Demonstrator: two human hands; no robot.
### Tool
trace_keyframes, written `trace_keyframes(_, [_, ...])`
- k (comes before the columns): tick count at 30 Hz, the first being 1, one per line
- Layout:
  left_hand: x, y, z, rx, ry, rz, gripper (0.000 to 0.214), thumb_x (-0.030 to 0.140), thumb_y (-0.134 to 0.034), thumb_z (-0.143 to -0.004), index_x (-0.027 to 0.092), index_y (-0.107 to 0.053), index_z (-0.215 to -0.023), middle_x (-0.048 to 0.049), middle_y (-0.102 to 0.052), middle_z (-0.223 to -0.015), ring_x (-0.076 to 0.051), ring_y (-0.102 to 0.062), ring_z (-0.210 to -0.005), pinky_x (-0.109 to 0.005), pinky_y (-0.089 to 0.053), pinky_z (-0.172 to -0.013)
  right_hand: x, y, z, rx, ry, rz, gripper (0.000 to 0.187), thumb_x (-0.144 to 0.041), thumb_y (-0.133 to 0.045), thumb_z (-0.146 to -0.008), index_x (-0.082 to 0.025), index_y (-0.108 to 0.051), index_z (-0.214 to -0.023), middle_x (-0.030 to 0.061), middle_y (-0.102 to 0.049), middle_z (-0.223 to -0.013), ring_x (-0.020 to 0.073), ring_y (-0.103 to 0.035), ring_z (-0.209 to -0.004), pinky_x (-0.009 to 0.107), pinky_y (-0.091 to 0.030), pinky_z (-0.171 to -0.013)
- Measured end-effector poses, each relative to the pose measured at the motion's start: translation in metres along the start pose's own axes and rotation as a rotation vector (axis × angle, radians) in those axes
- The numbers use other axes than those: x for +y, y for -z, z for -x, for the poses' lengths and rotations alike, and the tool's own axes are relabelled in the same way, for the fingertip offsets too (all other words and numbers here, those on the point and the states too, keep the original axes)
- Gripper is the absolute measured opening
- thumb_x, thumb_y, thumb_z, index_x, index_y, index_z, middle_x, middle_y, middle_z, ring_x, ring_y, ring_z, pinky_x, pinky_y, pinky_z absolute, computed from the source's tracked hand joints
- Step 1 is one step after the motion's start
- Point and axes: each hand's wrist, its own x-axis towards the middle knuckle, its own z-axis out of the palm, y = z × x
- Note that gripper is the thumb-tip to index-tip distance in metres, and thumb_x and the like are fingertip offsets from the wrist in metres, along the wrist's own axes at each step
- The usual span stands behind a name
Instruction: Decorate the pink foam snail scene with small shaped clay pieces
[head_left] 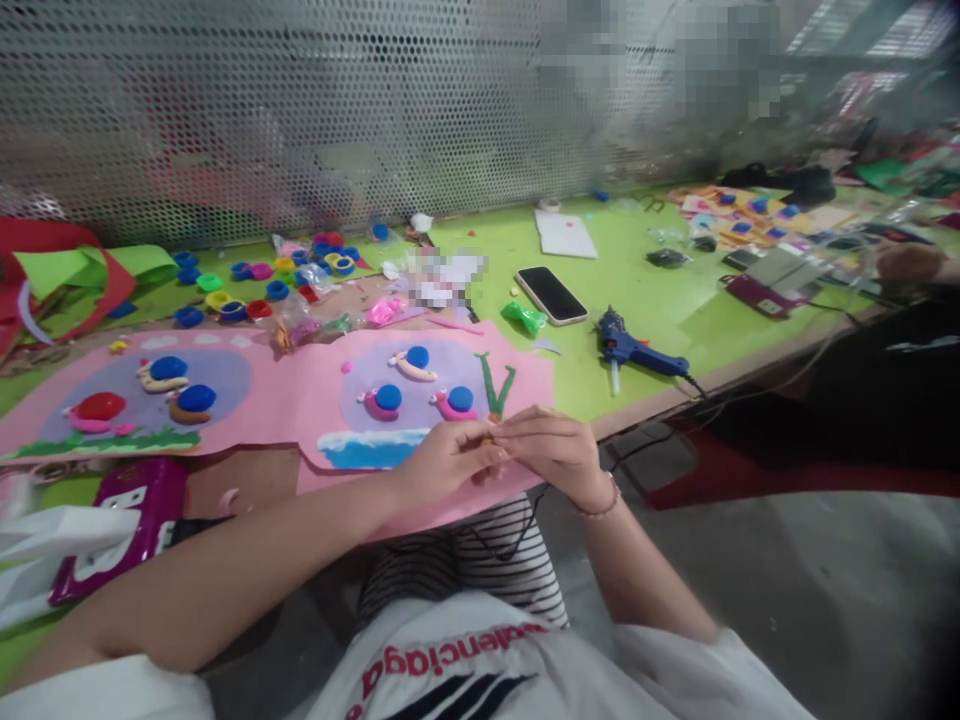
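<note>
My left hand (448, 462) and my right hand (556, 452) meet over the right part of a pink sheet (281, 395). Their fingers are closed, with the fingertips pinched together around a bit of brown modelling clay (490, 440), mostly hidden. Just above my fingertips, green clay strips (491, 385) stand out like stalks on the sheet. Left of them are clay snails with blue bottle-cap shells (388, 400) on a lilac oval, above a blue and white clay patch (371, 449). More cap-shelled snails (97, 408) decorate the sheet's left half.
A phone (551, 294) and a blue glue gun (637, 350) with a trailing cord lie to the right. Loose bottle caps (277, 289) and a green clay packet (524, 318) are behind the sheet. A purple box (124, 530) sits at left. Another person's hand (911, 262) shows far right.
</note>
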Motion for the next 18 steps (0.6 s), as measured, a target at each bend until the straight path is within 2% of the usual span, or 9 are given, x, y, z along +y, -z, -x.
trace_keyframes(6, [0.002, -0.001, 0.001, 0.013, -0.004, 0.024, 0.038, 0.049, -0.056, -0.080, 0.012, -0.054, -0.073, 0.0003, -0.053, -0.060, -0.008, -0.049, -0.053, -0.022, -0.040, -0.053, -0.005, -0.002, 0.004, 0.000, 0.006, 0.129, 0.028, -0.008, -0.058, -0.081, -0.018, -0.066, -0.105, 0.0123, -0.069, -0.099, 0.0197, -0.066, -0.092, 0.036, -0.055, -0.076])
trace_keyframes(9, [0.000, -0.001, 0.002, 0.028, -0.013, 0.004, 0.036, 0.047, -0.057, -0.080, 0.012, -0.055, -0.074, 0.0000, -0.054, -0.061, -0.008, -0.050, -0.053, -0.021, -0.040, -0.052, -0.007, -0.003, 0.006, 0.025, -0.006, 0.125, 0.027, -0.009, -0.058, -0.081, -0.021, -0.066, -0.104, 0.0092, -0.070, -0.096, 0.0174, -0.066, -0.083, 0.034, -0.056, -0.070])
trace_keyframes(12, [-0.003, -0.001, 0.004, -0.015, -0.008, -0.061, 0.034, 0.045, -0.057, -0.081, 0.011, -0.057, -0.075, -0.0005, -0.056, -0.061, -0.008, -0.051, -0.052, -0.021, -0.042, -0.052, -0.009, -0.003, 0.006, 0.044, 0.029, 0.134, 0.025, -0.010, -0.059, -0.081, -0.021, -0.066, -0.102, 0.0087, -0.070, -0.094, 0.0164, -0.065, -0.076, 0.031, -0.055, -0.062])
trace_keyframes(15, [-0.004, -0.001, 0.006, -0.039, 0.006, -0.050, 0.035, 0.046, -0.057, -0.080, 0.011, -0.058, -0.078, -0.0007, -0.057, -0.061, -0.009, -0.053, -0.053, -0.021, -0.044, -0.053, -0.011, -0.005, 0.008, 0.049, 0.065, 0.183, 0.024, -0.011, -0.057, -0.082, -0.021, -0.064, -0.103, 0.0089, -0.070, -0.092, 0.0152, -0.064, -0.072, 0.029, -0.053, -0.057])
trace_keyframes(18, [-0.002, -0.004, 0.009, -0.031, -0.037, -0.069, 0.035, 0.046, -0.057, -0.080, 0.011, -0.058, -0.076, -0.0009, -0.057, -0.060, -0.009, -0.053, -0.054, -0.021, -0.044, -0.052, -0.013, -0.007, 0.015, 0.062, 0.083, 0.256, 0.024, -0.013, -0.055, -0.084, -0.023, -0.062, -0.105, 0.0069, -0.071, -0.091, 0.0134, -0.062, -0.067, 0.028, -0.052, -0.053])
